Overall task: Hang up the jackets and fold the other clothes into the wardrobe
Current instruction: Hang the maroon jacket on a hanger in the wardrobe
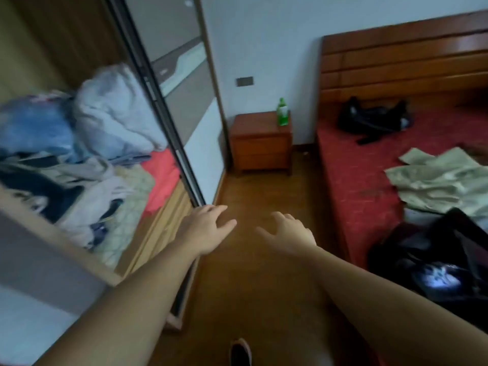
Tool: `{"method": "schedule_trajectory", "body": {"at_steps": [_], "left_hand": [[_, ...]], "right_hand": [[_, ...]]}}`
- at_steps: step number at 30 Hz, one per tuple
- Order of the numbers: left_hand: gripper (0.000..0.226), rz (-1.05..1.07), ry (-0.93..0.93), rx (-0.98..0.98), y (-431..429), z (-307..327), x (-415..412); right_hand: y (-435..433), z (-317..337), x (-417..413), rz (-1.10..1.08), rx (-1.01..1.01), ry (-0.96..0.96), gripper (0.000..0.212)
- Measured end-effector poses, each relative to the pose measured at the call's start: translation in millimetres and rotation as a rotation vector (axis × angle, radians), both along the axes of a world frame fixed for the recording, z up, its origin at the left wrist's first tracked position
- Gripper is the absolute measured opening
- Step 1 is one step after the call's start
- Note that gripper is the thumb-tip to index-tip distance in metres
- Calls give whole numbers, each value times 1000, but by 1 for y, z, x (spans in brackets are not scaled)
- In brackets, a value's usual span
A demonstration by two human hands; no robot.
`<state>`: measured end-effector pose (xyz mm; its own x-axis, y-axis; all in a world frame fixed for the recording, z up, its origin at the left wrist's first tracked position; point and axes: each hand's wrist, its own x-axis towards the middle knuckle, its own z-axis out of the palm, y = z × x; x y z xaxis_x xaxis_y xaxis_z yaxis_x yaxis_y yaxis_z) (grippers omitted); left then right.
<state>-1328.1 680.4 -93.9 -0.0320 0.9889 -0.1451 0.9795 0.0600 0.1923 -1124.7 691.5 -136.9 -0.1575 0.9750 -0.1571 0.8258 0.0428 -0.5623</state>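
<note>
Now, empty hands out.
We are spreading loose fingers, left hand [208, 228] and right hand [290, 231], over floor [250, 273] between wardrobe [163, 220] and bed [356, 180].

No writing is legible anywhere; the label on the green bottle [282, 112] is too blurred.

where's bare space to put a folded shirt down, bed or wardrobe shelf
On the bed, a red strip lies free between the black garment and olive garment. The nightstand is bare left of the green bottle. The wardrobe shelf is piled with clothes.
</note>
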Motion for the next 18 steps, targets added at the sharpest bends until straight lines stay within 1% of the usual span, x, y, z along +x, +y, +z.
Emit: {"method": "schedule_trajectory", "body": {"at_steps": [2, 4, 9, 11, 14, 18], "left_hand": [[63, -122, 3, -7, 43, -6, 39], [61, -288, 2, -15, 92, -19, 91], [63, -757, -39, -31, 182, -38, 213], [64, -890, -51, -58, 201, -44, 248], [63, -1034, -70, -81, 211, -49, 294], [61, -1207, -82, -94, 206, -59, 346]], "right_hand": [[17, -5, 38, -137, -18, -24, 75], [30, -15, 83, -312, -33, -52, 75], [42, -31, 160, -749, -97, -98, 75], [36, -33, 178, -881, -136, -101, 72], [18, -38, 201, -1050, -182, -94, 65], [-3, -51, 223, -1200, -246, -97, 69]]}}
